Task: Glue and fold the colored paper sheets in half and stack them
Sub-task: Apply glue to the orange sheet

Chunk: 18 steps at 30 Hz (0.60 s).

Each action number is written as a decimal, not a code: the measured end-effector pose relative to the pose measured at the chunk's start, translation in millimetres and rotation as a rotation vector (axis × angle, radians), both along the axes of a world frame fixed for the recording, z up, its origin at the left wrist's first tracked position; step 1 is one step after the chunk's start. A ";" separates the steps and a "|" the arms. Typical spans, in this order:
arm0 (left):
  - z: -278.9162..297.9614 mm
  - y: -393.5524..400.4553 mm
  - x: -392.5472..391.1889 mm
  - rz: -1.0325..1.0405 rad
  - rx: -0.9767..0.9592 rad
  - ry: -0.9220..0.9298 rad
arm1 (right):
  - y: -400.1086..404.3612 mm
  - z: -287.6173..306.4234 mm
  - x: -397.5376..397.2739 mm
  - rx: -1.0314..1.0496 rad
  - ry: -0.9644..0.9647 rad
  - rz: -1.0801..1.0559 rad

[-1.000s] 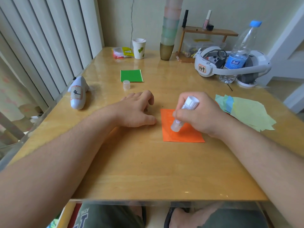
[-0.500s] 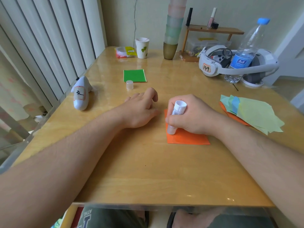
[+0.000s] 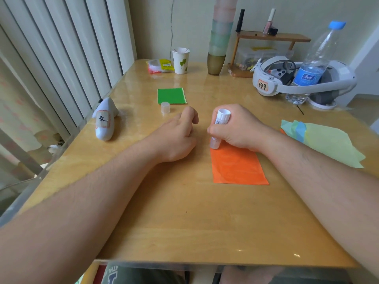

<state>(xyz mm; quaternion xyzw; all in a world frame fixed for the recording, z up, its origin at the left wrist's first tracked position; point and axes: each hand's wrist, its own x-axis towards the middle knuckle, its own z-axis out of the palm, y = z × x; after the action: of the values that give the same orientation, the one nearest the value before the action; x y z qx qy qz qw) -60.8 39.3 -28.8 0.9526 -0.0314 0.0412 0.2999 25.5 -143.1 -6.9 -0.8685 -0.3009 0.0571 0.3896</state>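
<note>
1. Paper, folded and green (image 3: 171,95), lies at eleven o'clock on the table (image 3: 184,222), its glue cap (image 3: 165,107) just beside.
2. Left hand (image 3: 176,138) rests loosely curled, holding nothing.
3. Right hand (image 3: 235,128) grips a glue stick (image 3: 219,128), tip on the orange sheet (image 3: 238,167) at centre.
4. Loose sheets (image 3: 328,142) lie at three o'clock.

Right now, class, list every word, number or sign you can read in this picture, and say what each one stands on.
"149": handwritten on an orange tag on the white headset.
"文", a handwritten character: on a label on the white shark-shaped toy.
Water bottle: blue label with white characters, too blurred to read.
Glue stick in the right hand: print too small to read.
Yellow packet: print too small to read.
</note>
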 end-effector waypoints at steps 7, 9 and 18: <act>-0.6 0.9 1.8 -0.004 0.010 -0.066 | 2.9 -5.0 8.9 0.025 -0.048 -0.079; -1.0 1.8 2.6 -0.005 0.013 -0.074 | 3.3 -5.6 9.3 0.070 -0.056 -0.114; -1.1 3.0 4.5 0.024 -0.034 -0.086 | 5.7 -1.9 4.8 0.085 -0.083 -0.120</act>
<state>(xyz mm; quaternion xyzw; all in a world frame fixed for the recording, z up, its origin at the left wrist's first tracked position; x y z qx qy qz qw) -56.4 42.3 -29.9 0.9449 -0.0321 0.0865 0.3140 30.4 -137.4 -8.8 -0.8692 -0.2666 -0.0152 0.4162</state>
